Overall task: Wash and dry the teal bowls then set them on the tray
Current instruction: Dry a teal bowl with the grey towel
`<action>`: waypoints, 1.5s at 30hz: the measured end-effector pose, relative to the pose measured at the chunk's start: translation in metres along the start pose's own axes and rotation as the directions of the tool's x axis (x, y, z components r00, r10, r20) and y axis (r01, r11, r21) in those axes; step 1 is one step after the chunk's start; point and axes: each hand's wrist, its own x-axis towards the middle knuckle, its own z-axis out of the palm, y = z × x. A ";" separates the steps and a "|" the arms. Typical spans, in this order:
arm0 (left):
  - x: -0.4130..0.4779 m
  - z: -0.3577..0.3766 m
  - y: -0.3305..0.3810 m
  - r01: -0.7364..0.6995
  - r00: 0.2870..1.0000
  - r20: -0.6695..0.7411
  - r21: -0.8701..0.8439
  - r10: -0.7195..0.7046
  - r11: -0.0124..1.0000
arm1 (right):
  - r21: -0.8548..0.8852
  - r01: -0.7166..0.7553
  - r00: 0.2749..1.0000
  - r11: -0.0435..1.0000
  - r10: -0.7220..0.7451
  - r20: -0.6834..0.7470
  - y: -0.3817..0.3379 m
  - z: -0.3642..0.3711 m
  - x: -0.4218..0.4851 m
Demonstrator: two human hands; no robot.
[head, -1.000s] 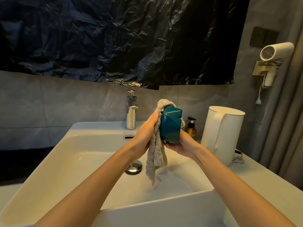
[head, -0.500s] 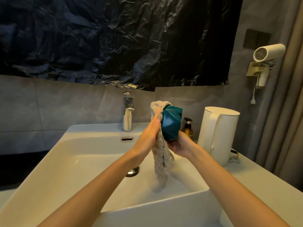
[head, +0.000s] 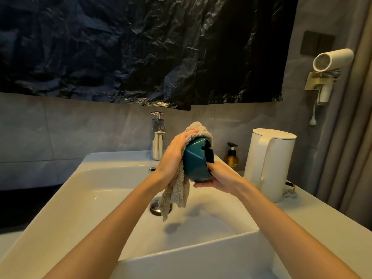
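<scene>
Teal is the colour of the shiny, flat-sided bowl (head: 196, 160) held up between the two hands. It is tipped on its side, with its open mouth turned away to the right.

The right hand (head: 219, 178) holds the bowl from below. Its fingers curl up round the rim.

The left hand (head: 173, 156) is on the other side of the bowl. It presses a fluffy grey cloth (head: 177, 196) against the bowl's outside, with its fingers bent over the top of the cloth. The cloth wraps over the top of the bowl, and the rest hangs down below the left hand.

Under both hands is the big white sink (head: 100, 198). The round silver drain plug (head: 156, 206) is at the bottom, right behind the hanging cloth.

Just behind the left hand stands the tall silver tap (head: 158, 137). Behind the right hand is a small brown soap bottle with a black pump (head: 231, 158). A tall white kettle (head: 269, 164) stands on the counter to the right of that hand.
</scene>
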 end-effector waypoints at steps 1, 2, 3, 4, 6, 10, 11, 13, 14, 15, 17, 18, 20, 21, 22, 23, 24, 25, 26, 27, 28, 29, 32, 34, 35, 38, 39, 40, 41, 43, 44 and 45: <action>0.000 -0.003 0.001 0.065 0.998 -0.007 -0.024 -0.065 0.998 | -0.032 0.004 1.000 0.999 -0.004 0.014 0.001 0.000 0.000; 0.000 -0.005 0.002 0.129 0.992 -0.010 -0.041 -0.129 0.991 | -0.049 -0.001 1.000 0.999 0.003 0.029 0.002 0.001 0.000; 0.000 -0.008 0.002 0.187 0.982 0.003 -0.056 -0.187 0.981 | -0.054 -0.016 0.999 0.998 0.018 0.040 0.004 0.002 0.001; 0.001 -0.010 0.002 0.242 0.970 0.025 -0.077 -0.240 0.967 | -0.048 -0.035 0.998 0.998 0.037 0.050 0.004 0.003 0.001; 0.002 -0.012 -0.001 0.327 0.945 0.068 -0.129 -0.321 0.936 | 0.000 -0.072 0.996 0.997 0.072 0.045 0.004 0.006 0.002; 0.002 -0.006 -0.013 0.377 0.926 0.076 -0.184 -0.369 0.908 | 0.193 -0.153 0.987 0.969 0.158 -0.008 0.003 0.009 0.004; 0.001 -0.004 -0.016 0.375 0.927 0.082 -0.165 -0.366 0.912 | 0.227 -0.167 0.984 0.960 0.177 -0.027 0.004 0.007 0.006; 0.000 -0.001 -0.018 0.371 0.928 0.092 -0.153 -0.361 0.916 | 0.256 -0.170 0.980 0.952 0.192 -0.062 0.005 0.006 0.006; -0.002 0.001 -0.017 0.368 0.929 0.094 -0.153 -0.357 0.917 | 0.267 -0.164 0.979 0.950 0.190 -0.076 0.005 0.006 0.006; -0.003 0.002 -0.017 0.361 0.932 0.094 -0.142 -0.350 0.922 | 0.279 -0.154 0.979 0.948 0.185 -0.091 0.006 0.005 0.006; -0.006 0.006 -0.015 0.343 0.937 0.122 -0.135 -0.328 0.930 | 0.295 -0.127 0.977 0.947 0.171 -0.129 0.006 0.006 0.007; -0.007 0.009 -0.011 0.324 0.943 0.127 -0.141 -0.307 0.936 | 0.300 -0.116 0.975 0.947 0.166 -0.147 0.006 0.006 0.006; -0.012 0.017 -0.004 0.261 0.962 0.121 -0.143 -0.245 0.955 | 0.307 -0.101 0.968 0.946 0.165 -0.188 0.007 0.005 0.008; -0.013 0.019 -0.004 0.244 0.966 0.120 -0.150 -0.227 0.958 | 0.307 -0.095 0.962 0.947 0.166 -0.215 0.007 0.004 0.009; -0.012 0.019 -0.006 0.241 0.966 0.135 -0.165 -0.220 0.957 | 0.311 -0.090 0.956 0.946 0.169 -0.238 0.007 0.003 0.009; -0.011 0.018 -0.009 0.240 0.964 0.152 -0.164 -0.216 0.957 | 0.311 -0.080 0.948 0.947 0.169 -0.270 0.007 0.002 0.010; -0.011 0.017 -0.012 0.242 0.961 0.171 -0.152 -0.216 0.958 | 0.314 -0.065 0.941 0.947 0.163 -0.297 0.007 0.000 0.011; -0.011 0.015 -0.016 0.245 0.957 0.194 -0.135 -0.217 0.960 | 0.319 -0.046 0.936 0.947 0.153 -0.317 0.006 -0.001 0.010; -0.010 0.015 -0.020 0.246 0.953 0.214 -0.127 -0.216 0.961 | 0.336 -0.024 0.933 0.941 0.141 -0.331 0.004 0.000 0.009; -0.010 0.016 -0.022 0.242 0.953 0.217 -0.122 -0.212 0.963 | 0.351 -0.006 0.930 0.936 0.135 -0.343 0.001 -0.002 0.008; -0.009 0.017 -0.023 0.228 0.958 0.204 -0.115 -0.201 0.967 | 0.358 0.009 0.922 0.934 0.131 -0.365 -0.001 -0.002 0.008; -0.008 0.017 -0.023 0.211 0.963 0.196 -0.113 -0.186 0.971 | 0.359 0.020 0.911 0.933 0.131 -0.391 -0.003 -0.003 0.009; -0.005 0.013 -0.021 0.181 0.975 0.158 -0.156 -0.157 0.971 | 0.205 -0.007 0.861 0.979 0.110 -0.497 -0.006 -0.009 0.016; -0.005 0.011 -0.018 0.146 0.988 0.077 -0.176 -0.134 0.974 | 0.053 -0.015 0.809 0.998 0.043 -0.587 -0.002 -0.010 0.022; -0.006 0.012 -0.016 0.119 0.993 0.025 -0.150 -0.117 0.982 | 0.011 -0.011 0.776 1.000 0.016 -0.630 0.000 -0.011 0.025; -0.009 0.017 -0.015 0.023 0.998 -0.057 0.007 -0.022 1.000 | -0.177 0.020 0.686 0.984 -0.143 -0.714 0.005 -0.011 0.031; -0.009 0.019 -0.016 -0.011 0.998 -0.070 0.031 0.013 0.999 | -0.256 0.042 0.657 0.966 -0.220 -0.721 0.006 -0.012 0.031; -0.009 0.020 -0.017 -0.043 0.996 -0.080 0.045 0.047 0.998 | -0.331 0.055 0.627 0.942 -0.290 -0.723 0.007 -0.012 0.030; -0.009 0.019 -0.017 -0.076 0.992 -0.092 0.062 0.081 0.995 | -0.399 0.066 0.593 0.915 -0.358 -0.721 0.009 -0.012 0.028; -0.009 0.017 -0.015 -0.155 0.980 -0.110 0.123 0.169 0.980 | -0.526 0.102 0.541 0.844 -0.491 -0.683 0.011 -0.012 0.021; -0.008 0.015 -0.015 -0.192 0.972 -0.109 0.148 0.209 0.970 | -0.580 0.124 0.527 0.805 -0.548 -0.649 0.011 -0.012 0.018; -0.008 0.013 -0.015 -0.225 0.964 -0.105 0.167 0.244 0.960 | -0.627 0.135 0.517 0.767 -0.595 -0.616 0.012 -0.011 0.016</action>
